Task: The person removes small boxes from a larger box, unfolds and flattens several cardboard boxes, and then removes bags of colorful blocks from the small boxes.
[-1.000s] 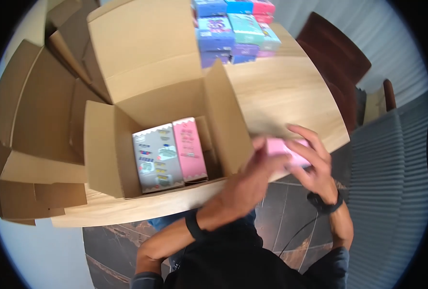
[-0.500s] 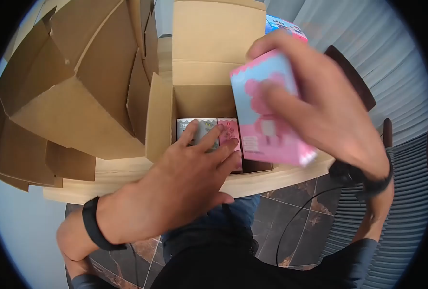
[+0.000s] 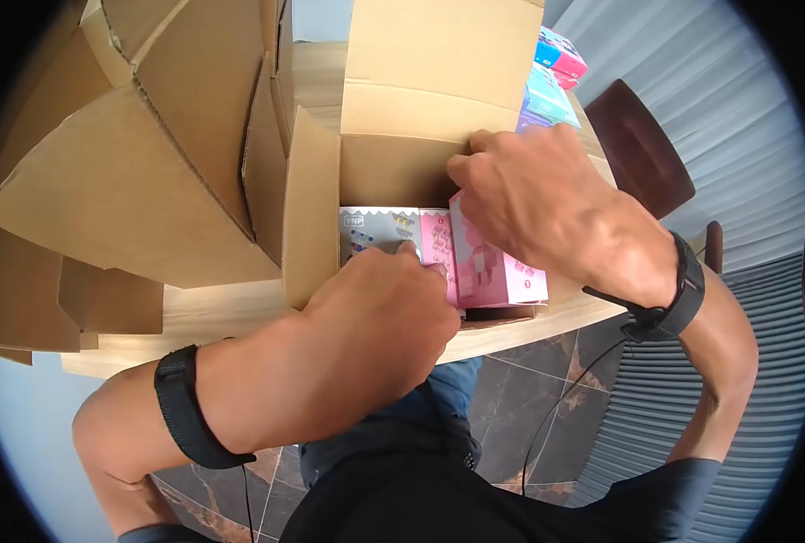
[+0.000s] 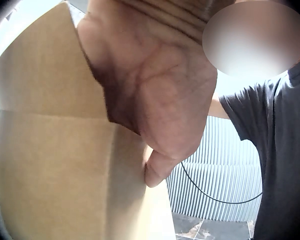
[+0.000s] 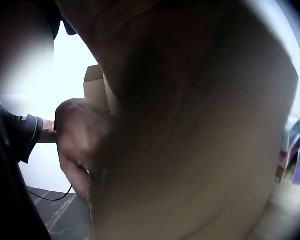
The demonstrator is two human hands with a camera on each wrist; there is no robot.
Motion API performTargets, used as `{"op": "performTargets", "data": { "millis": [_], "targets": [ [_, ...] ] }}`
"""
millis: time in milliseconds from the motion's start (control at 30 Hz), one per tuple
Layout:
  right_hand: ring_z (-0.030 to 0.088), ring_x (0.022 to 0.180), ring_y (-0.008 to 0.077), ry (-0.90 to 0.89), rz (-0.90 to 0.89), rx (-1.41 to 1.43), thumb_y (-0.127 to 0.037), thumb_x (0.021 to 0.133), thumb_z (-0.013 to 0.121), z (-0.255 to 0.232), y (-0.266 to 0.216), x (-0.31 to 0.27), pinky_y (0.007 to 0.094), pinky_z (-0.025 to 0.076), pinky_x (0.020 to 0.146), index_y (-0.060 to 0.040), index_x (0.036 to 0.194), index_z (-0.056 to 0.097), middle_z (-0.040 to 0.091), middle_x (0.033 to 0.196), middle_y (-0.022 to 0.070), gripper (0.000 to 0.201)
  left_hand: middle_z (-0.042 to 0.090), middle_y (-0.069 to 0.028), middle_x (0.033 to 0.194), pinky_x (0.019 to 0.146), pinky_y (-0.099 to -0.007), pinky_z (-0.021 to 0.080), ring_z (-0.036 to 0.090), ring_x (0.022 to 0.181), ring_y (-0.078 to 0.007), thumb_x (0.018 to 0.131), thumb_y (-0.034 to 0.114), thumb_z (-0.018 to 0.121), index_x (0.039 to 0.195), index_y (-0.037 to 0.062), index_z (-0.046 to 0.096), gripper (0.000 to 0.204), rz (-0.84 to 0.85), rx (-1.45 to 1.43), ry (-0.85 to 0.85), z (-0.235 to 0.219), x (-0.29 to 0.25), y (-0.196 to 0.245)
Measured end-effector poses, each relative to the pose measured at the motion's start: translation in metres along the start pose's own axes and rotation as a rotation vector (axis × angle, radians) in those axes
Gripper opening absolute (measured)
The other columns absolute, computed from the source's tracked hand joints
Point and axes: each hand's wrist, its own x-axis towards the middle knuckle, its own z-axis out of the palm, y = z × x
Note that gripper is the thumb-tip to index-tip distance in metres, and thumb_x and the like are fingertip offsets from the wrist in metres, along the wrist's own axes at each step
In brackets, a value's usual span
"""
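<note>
An upright cardboard carton (image 3: 312, 213) stands at the table edge with its back flap raised. Inside are a grey box (image 3: 380, 226), a narrow pink box (image 3: 437, 231) and, at the right, a larger pink box (image 3: 482, 262). My right hand (image 3: 552, 204) has its bent fingers at that larger box's top, which they partly hide. The left hand (image 3: 366, 317) reaches over the front edge, bent fingers resting on the grey and narrow pink boxes; some fingertips are hidden. In the left wrist view its thumb (image 4: 159, 170) points down beside the carton wall.
Another large open carton (image 3: 122, 190) stands at the left. Colourful boxes (image 3: 552, 95) are stacked on the table (image 3: 230, 308) behind the raised flap. A dark red chair (image 3: 642, 149) is at the right, with a grey curtain behind it.
The right hand has lowered the larger pink box into the carton's right side. My left hand's spread fingers have bent down over the boxes. The view has shifted slightly.
</note>
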Motion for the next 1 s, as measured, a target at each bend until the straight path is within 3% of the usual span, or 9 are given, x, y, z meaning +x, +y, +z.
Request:
{"op": "performTargets", "data": {
  "millis": [100,167,267,300,433,567,667,733,1000],
  "targets": [
    [0.068,0.079,0.0327,-0.162,0.059,-0.02,-0.021,0.091,0.067,0.0,0.001,0.006,0.0452,0.051,0.068,-0.0034,0.092,0.072,0.07,0.089,0.0117,0.018,0.072,-0.0114,0.092,0.066,-0.0378,0.055,0.068,0.092,-0.0295,0.096,0.025,0.064,0.083,0.0034,0.074,0.027,0.009,0.024,-0.018,-0.003,0.003,0.001],
    [0.062,0.093,0.0285,0.242,-0.137,0.017,-0.022,0.091,0.067,0.025,0.014,0.003,0.0421,0.047,0.081,-0.0036,0.096,0.073,0.068,0.092,0.0112,0.02,0.072,-0.0114,0.092,0.065,-0.0369,0.054,0.067,0.093,-0.0291,0.096,0.026,0.064,0.083,0.0035,0.073,0.027,-0.01,0.042,-0.07,-0.007,0.003,0.0],
    [0.055,0.101,0.0274,0.44,-0.021,0.057,-0.026,0.09,0.07,0.045,0.001,-0.006,0.0403,0.042,0.09,-0.0032,0.099,0.073,0.066,0.097,0.0107,0.025,0.072,-0.0109,0.093,0.062,-0.0372,0.054,0.067,0.094,-0.0279,0.095,0.028,0.065,0.088,0.0033,0.074,0.028,0.005,0.074,-0.051,-0.005,0.004,-0.001],
    [0.058,0.101,0.0286,0.53,-0.047,0.054,-0.034,0.092,0.068,0.044,-0.004,-0.007,0.0438,0.042,0.088,-0.0031,0.092,0.073,0.066,0.09,0.0128,0.031,0.072,-0.0109,0.093,0.062,-0.0372,0.054,0.067,0.094,-0.0279,0.095,0.028,0.065,0.088,0.0033,0.074,0.028,0.008,0.078,-0.052,-0.005,0.005,-0.001],
    [0.057,0.099,0.0309,0.479,-0.03,0.069,-0.041,0.089,0.073,0.016,0.004,-0.033,0.0421,0.042,0.094,-0.0007,0.116,0.067,0.064,0.103,0.0133,0.048,0.072,-0.0095,0.094,0.058,-0.0368,0.053,0.067,0.095,-0.0264,0.096,0.032,0.065,0.096,0.0025,0.076,0.031,-0.048,0.104,-0.049,-0.003,0.005,0.001],
    [0.058,0.099,0.0329,0.349,-0.016,0.054,-0.035,0.089,0.074,0.026,0.008,-0.038,0.0443,0.045,0.093,0.0006,0.115,0.067,0.064,0.107,0.0152,0.045,0.073,-0.0086,0.097,0.058,-0.0367,0.053,0.067,0.097,-0.0254,0.097,0.033,0.064,0.1,0.0028,0.076,0.033,-0.068,0.112,-0.058,-0.003,0.006,0.004],
    [0.059,0.1,0.0364,0.348,-0.031,0.324,-0.027,0.088,0.074,0.026,0.014,-0.035,0.0473,0.049,0.09,0.0023,0.113,0.065,0.064,0.107,0.018,0.039,0.073,-0.0071,0.1,0.059,-0.037,0.054,0.067,0.1,-0.0246,0.097,0.034,0.064,0.103,0.0043,0.076,0.033,-0.071,0.169,-0.01,0.0,0.005,0.005],
    [0.062,0.1,0.0458,0.366,-0.049,0.426,-0.019,0.09,0.07,0.024,0.017,-0.035,0.054,0.052,0.086,0.0069,0.104,0.065,0.064,0.101,0.027,0.03,0.073,-0.0065,0.103,0.06,-0.0373,0.055,0.066,0.101,-0.0243,0.097,0.035,0.065,0.104,0.0048,0.076,0.033,-0.074,0.182,0.0,0.001,0.005,0.006],
    [0.066,0.09,0.0385,0.173,-0.006,0.643,-0.013,0.087,0.075,0.006,0.019,-0.036,0.0439,0.054,0.085,0.0013,0.113,0.062,0.068,0.101,0.0197,0.032,0.07,-0.0062,0.113,0.066,-0.04,0.056,0.065,0.105,-0.025,0.097,0.037,0.065,0.105,0.004,0.073,0.034,-0.135,0.173,-0.061,-0.002,0.004,0.01]
  ]
}}
